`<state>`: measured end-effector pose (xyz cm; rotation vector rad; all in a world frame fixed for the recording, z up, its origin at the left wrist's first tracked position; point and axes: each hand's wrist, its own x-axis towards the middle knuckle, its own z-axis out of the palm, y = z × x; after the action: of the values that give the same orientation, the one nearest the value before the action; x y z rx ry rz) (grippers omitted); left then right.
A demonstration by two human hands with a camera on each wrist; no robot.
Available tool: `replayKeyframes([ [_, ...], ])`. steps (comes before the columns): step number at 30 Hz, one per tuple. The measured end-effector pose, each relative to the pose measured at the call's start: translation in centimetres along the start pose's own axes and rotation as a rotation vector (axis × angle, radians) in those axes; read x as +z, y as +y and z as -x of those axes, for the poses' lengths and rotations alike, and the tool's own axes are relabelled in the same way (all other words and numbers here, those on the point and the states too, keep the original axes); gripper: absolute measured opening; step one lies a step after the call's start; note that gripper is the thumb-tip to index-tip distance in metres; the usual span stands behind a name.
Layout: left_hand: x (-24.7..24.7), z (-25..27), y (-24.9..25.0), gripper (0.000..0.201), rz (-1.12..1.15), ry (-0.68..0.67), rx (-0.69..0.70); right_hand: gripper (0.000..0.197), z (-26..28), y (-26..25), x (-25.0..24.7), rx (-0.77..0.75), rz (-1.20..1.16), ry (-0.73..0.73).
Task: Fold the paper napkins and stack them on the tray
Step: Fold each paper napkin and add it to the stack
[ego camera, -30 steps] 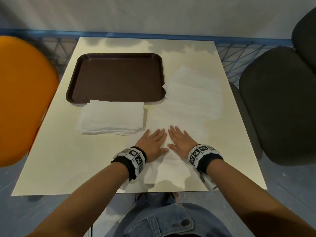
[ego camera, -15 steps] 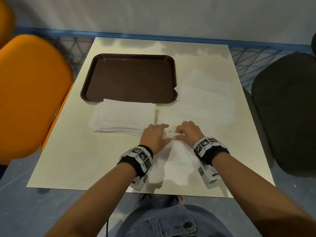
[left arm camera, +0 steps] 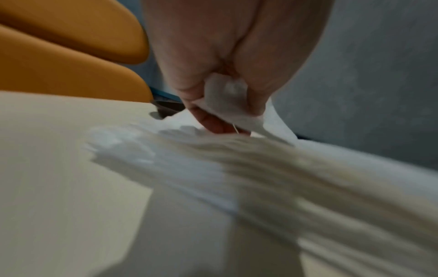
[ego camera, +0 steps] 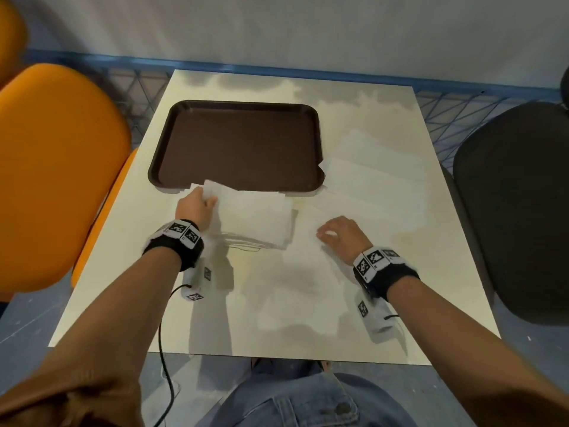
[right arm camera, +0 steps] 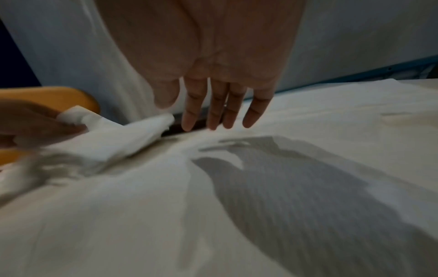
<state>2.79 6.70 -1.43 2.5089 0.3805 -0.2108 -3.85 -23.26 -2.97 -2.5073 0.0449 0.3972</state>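
— What has changed since a second ago?

— Both hands were side by side, flat on a napkin at the near middle of the table. They have since parted. The left hand has gone over to the folded stack just in front of the tray, and the right hand has drifted right, staying low over the table.

— What is the left hand holding?

— A folded napkin. The left wrist view shows the thumb and fingers pinching its corner, with the rest of the sheet trailing over the top of the stack. That view is blurred, so the number of layers in the grip cannot be told.

— And the right hand?

— It holds nothing. In the right wrist view its fingers hang nearly straight and slightly spread, tips just above the white paper; whether they touch it cannot be told.

— Where are the napkins?

— The folded stack lies on the table, its far edge touching or just overlapping the tray's near rim. The unfolded sheets are spread to the right of the tray, and one corner reaches its right edge. The tray itself is brown and carries no napkin inside it.

— Anything else around?

— An orange chair on the left, a dark chair on the right.
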Motion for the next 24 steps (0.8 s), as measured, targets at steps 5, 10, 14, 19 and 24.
replayKeyframes([
  [5, -0.1, -1.1, -3.7, 0.034, -0.064, 0.026, -0.105, 0.042, 1.0, 1.0, 1.5, 0.004, 0.241, -0.079],
  [10, 0.2, -0.2, -2.6, 0.053, 0.006, 0.101, -0.154, 0.071, 0.3, -1.0, 1.6, 0.036, 0.333, -0.104],
  [14, 0.9, 2.4, 0.6, 0.066, -0.137, 0.303, 0.068, 0.078, -0.3, -2.3, 2.4, -0.009, 0.371, -0.156],
  [19, 5.0, 7.1, 4.9, 0.040, -0.140, 0.074, 0.389, 0.047, -0.9, -2.8, 2.9, -0.009, 0.267, -0.118],
  [24, 10.2, 9.3, 8.0, 0.035, -0.123, -0.326, 0.374, 0.025, 0.0, -1.8, 3.1, 0.030, 0.181, -0.063],
])
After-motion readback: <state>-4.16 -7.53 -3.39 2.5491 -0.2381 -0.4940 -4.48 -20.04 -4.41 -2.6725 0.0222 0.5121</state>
